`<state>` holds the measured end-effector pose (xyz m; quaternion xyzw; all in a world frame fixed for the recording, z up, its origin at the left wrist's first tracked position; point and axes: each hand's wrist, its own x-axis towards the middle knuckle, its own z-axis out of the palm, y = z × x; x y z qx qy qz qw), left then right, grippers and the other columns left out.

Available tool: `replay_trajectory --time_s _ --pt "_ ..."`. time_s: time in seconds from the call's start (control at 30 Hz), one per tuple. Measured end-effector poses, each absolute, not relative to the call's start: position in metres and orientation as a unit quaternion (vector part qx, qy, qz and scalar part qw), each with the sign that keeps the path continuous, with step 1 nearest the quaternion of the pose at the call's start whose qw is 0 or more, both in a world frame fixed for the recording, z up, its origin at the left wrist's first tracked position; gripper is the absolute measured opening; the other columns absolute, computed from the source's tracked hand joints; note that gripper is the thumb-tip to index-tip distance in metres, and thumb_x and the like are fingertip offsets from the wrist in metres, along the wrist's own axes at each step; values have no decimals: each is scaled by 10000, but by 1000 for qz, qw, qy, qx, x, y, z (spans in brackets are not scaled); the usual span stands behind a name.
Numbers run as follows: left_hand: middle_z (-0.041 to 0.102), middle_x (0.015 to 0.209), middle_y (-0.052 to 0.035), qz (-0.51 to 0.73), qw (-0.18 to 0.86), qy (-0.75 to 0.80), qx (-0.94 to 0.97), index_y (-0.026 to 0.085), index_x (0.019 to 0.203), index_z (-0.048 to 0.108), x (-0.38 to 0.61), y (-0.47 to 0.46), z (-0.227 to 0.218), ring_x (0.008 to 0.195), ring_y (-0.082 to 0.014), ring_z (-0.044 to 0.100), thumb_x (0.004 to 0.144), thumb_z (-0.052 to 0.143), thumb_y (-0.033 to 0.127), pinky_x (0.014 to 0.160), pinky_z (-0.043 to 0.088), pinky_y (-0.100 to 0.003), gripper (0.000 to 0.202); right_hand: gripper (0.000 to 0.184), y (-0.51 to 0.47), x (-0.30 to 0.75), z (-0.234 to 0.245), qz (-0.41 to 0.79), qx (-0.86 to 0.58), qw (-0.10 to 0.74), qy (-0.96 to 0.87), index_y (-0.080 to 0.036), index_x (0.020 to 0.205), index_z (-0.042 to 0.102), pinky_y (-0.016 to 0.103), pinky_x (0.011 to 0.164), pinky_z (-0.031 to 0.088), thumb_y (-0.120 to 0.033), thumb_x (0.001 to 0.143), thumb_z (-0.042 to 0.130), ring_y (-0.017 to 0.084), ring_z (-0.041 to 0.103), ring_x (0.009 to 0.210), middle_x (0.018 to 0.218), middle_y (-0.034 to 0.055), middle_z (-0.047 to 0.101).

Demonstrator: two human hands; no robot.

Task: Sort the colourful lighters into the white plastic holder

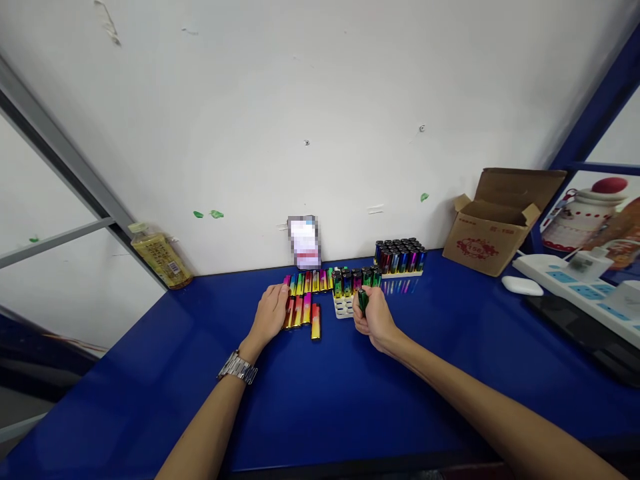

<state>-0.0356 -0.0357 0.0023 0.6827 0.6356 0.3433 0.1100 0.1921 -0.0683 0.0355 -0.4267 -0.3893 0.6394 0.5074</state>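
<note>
Here, left hand (270, 315) touches lighters (302, 312); right hand (374, 320) grips a green lighter (363, 301).

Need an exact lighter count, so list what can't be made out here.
In the head view:
The lighter in the right hand: the fingers cover most of it.
The lighters under the left hand: the hand hides part of them.
The item against the wall: pixel-blurred.
The bottle label: too small to read.

Left wrist (251, 349) — a silver link-bracelet watch (237, 367)
</note>
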Motion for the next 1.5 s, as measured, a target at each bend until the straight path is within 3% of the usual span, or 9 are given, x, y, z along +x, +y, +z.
replay_trajectory --time_s 0.43,0.63,0.7,0.83,0.97,1.1,1.27,1.5 --pt "612 1092 -105 342 113 638 680 189 1033 586 -33 -37 4 1060 -239 543 954 214 438 972 403 -422 455 553 -66 194 31 648 -419 498 -396 -207 377 328 198 324 92 -300 899 173 57 134 279 308 -51 200" --pt "613 1091 -102 344 111 636 681 191 1028 585 -34 -37 4 1058 -237 546 954 210 445 969 408 -418 459 529 -63 195 25 632 -415 502 -420 -212 434 348 199 320 120 -390 913 213 58 168 282 320 -60 228" --pt "616 1089 -99 345 109 637 681 194 1025 586 -34 -37 5 1051 -236 549 955 210 449 962 415 -415 460 517 -62 195 23 630 -392 507 -438 -209 495 380 198 323 156 -487 915 264 65 231 296 340 -61 285" --pt "615 1078 -99 345 112 637 680 195 1026 582 -33 -37 5 1050 -234 545 956 213 448 966 412 -416 453 418 -60 197 23 611 -305 543 -489 -222 744 404 206 420 348 -624 852 447 103 452 447 499 -60 480" --pt "610 1088 -103 346 116 636 680 197 1025 580 -33 -38 5 1065 -236 536 957 215 444 986 399 -430 446 382 -58 203 28 544 -294 533 -578 -239 880 389 263 577 455 -596 836 517 136 543 610 654 -33 577" --pt "608 1096 -106 347 117 633 682 194 1022 584 -34 -37 4 1071 -236 536 955 218 434 997 393 -429 443 350 -56 211 30 399 -346 513 -676 -202 906 551 292 645 449 -544 833 544 165 534 749 834 44 590" --pt "606 1101 -113 344 128 636 679 178 1032 588 -34 -38 5 1073 -239 536 953 223 433 999 389 -427 452 258 -50 216 26 323 -380 514 -698 -177 900 648 290 576 441 -417 811 611 148 501 624 732 22 536" --pt "608 1093 -108 348 117 633 681 182 1037 589 -33 -38 4 1069 -233 537 958 218 438 1002 390 -431 457 203 -43 216 18 278 -401 478 -730 -170 906 688 314 621 492 -315 845 560 179 599 636 703 41 611"
